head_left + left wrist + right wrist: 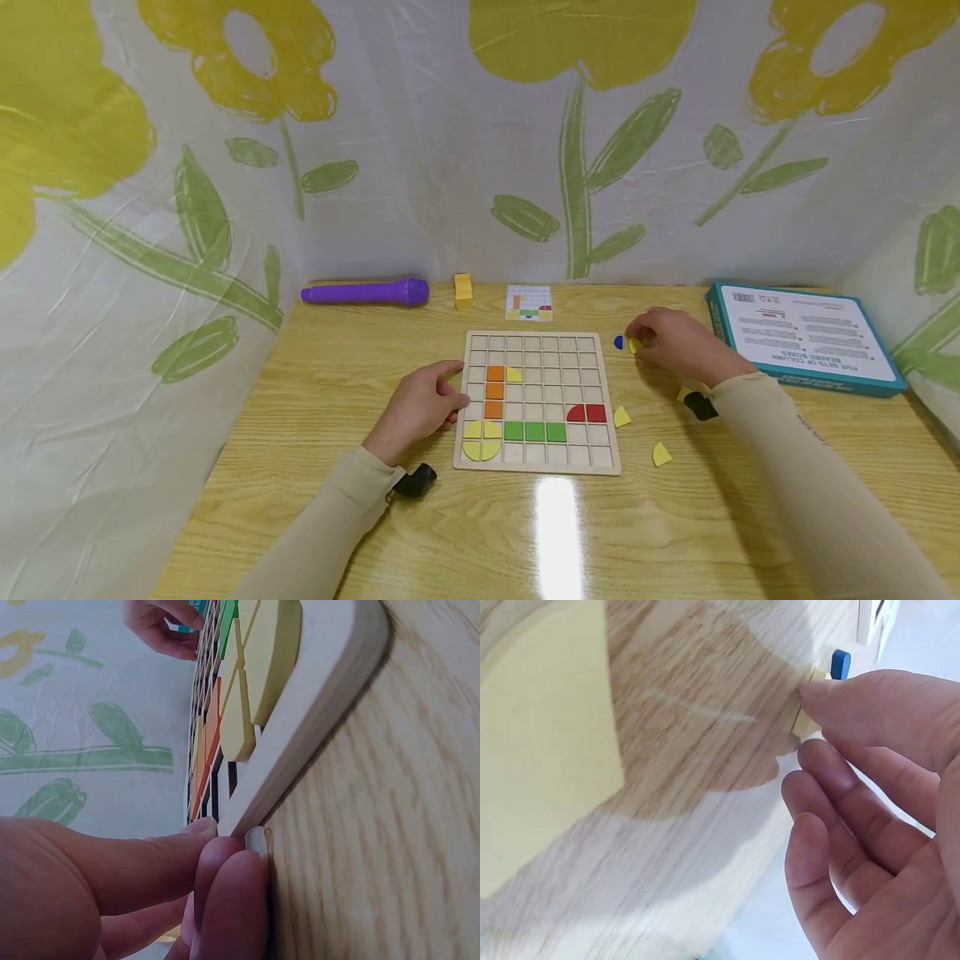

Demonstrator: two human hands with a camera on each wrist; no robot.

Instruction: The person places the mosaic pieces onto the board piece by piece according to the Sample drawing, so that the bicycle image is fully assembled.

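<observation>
My left hand pinches the left edge of a wooden grid board, thumb on the rim and fingers curled at its side. Orange squares, green squares, red pieces and yellow quarter-circles sit in its cells. To the right of the board, my right hand pinches a yellow quarter-circle piece between thumb and fingers, low over the table. A small blue piece lies just beside it. The fingers partly hide the held piece.
Loose yellow pieces lie right of the board. Behind it are a pattern card, a yellow-orange block and a purple microphone-shaped object. A teal-edged box lies at the right, and a flowered sheet hangs behind.
</observation>
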